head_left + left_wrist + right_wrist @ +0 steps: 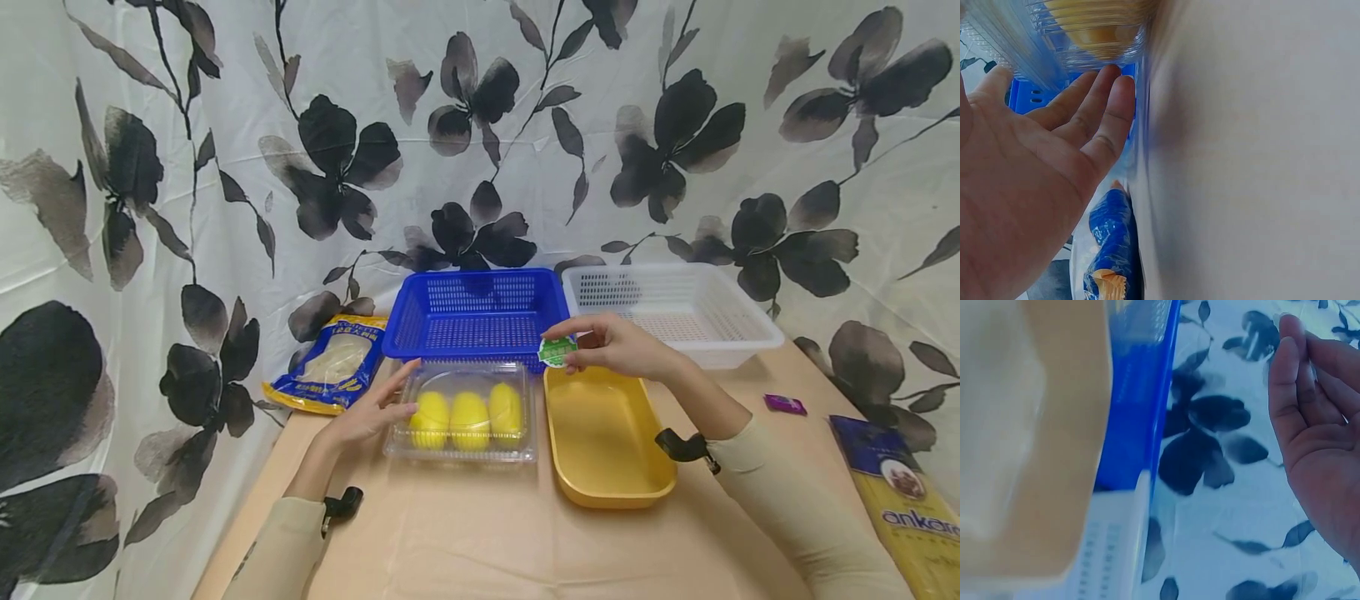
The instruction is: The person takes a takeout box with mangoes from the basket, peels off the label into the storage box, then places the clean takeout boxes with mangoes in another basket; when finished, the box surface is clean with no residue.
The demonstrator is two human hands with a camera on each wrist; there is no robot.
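A clear plastic clamshell box (468, 454), its lid down, holds three yellow oblong pieces (469, 421). My left hand (375, 408) lies along the box's left side with fingers extended. In the left wrist view, the fingertips (1124, 87) come right up to the ridged plastic. Between thumb and fingers, my right hand (611, 346) pinches a small green-and-white packet (557, 351). It is held over the far end of a yellow tray (615, 492), by the near right corner of a blue basket (480, 321). In the right wrist view, the fingers hide the packet.
A white basket (738, 343) stands right of the blue one. A blue-and-yellow bag (330, 367) lies at the left. Toward the right are a small purple packet (784, 404) and a yellow ankara package (907, 508). A flowered cloth (480, 108) hangs behind the table.
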